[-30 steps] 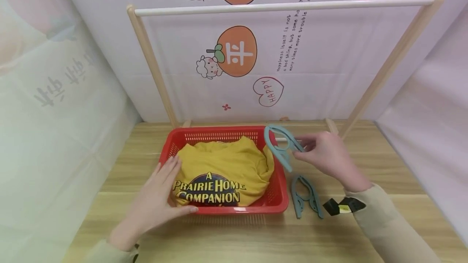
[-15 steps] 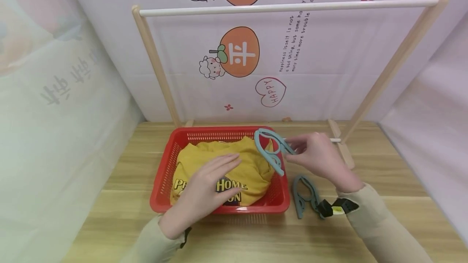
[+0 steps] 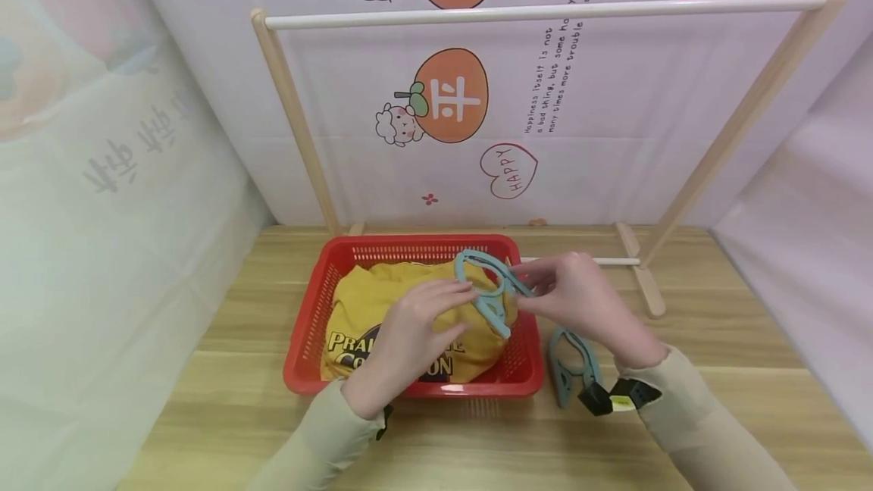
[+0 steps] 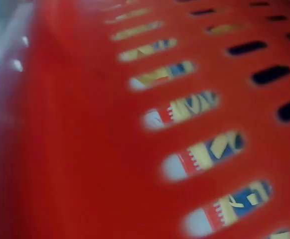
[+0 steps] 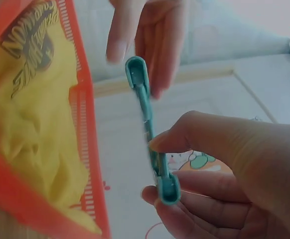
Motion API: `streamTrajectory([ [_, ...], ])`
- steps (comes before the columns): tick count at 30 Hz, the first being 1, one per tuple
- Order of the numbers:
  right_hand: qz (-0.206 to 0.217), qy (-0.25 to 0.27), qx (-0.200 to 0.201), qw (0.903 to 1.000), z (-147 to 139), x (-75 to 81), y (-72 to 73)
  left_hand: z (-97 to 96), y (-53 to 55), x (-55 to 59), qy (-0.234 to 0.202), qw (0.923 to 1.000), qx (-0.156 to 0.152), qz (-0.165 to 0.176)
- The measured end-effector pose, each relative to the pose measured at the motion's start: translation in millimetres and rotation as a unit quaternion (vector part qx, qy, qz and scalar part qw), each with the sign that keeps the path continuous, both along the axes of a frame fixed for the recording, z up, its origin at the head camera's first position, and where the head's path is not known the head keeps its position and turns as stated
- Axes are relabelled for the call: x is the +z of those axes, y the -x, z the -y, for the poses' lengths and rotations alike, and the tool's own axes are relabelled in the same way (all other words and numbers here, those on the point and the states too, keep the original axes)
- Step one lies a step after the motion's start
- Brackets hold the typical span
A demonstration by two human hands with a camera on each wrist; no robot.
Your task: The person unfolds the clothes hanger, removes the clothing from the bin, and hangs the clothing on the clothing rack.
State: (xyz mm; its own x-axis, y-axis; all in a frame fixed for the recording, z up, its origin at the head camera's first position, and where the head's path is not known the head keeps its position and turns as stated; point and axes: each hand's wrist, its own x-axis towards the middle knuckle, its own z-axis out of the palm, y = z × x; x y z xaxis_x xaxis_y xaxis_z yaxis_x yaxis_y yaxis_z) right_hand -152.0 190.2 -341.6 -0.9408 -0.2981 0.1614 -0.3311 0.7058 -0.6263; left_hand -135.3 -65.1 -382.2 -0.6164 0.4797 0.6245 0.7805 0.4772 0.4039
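Observation:
My right hand (image 3: pixel 580 298) pinches one arm of a light blue folding clothes hanger (image 3: pixel 492 309), which is folded and held over the right part of the red basket. In the right wrist view, thumb and fingers hold the hanger (image 5: pixel 152 134) near one end. My left hand (image 3: pixel 412 328) is over the basket, its thumb and fingers parted close to the hanger's other end. Under both lies a yellow T-shirt (image 3: pixel 358 298) with dark printed lettering, bunched in the red plastic basket (image 3: pixel 300 354). A second folded hanger (image 3: pixel 561 373) lies on the table, partly behind the right wrist's camera.
Behind the basket stands a clothes rack with a white top bar (image 3: pixel 546 12) and wooden posts (image 3: pixel 296 123). Printed white cloth (image 3: pixel 614 165) hangs at the back and sides of the wooden table (image 3: pixel 702 370). The basket's slotted wall (image 4: pixel 100 139) fills the left wrist view.
My left hand has left the basket's left rim and moved right over the shirt, toward the hanger. My right hand has brought the hanger left over the basket.

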Motion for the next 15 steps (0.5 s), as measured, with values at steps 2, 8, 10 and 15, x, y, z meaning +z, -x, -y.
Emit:
streamTrajectory([
  [2, 0.001, -0.001, 0.009, 1.0000, 3.0, 2.0, -2.8, -0.3, 1.0, -1.4, 0.000, 0.9998, 0.018, -0.003],
  [8, 0.003, -0.008, 0.027, 0.9996, 9.3, 6.5, -8.1, 0.5, 1.6, -2.6, 0.004, 0.9988, 0.043, -0.023],
  [10, -0.003, 0.000, 0.030, 0.9995, 10.7, 7.8, -9.1, 0.8, 1.5, -2.5, 0.008, 0.9985, 0.046, -0.029],
  [15, -0.018, 0.031, 0.055, 0.9978, 13.7, 11.3, -11.4, 1.9, 1.3, -2.2, 0.004, 0.9982, 0.055, -0.023],
])
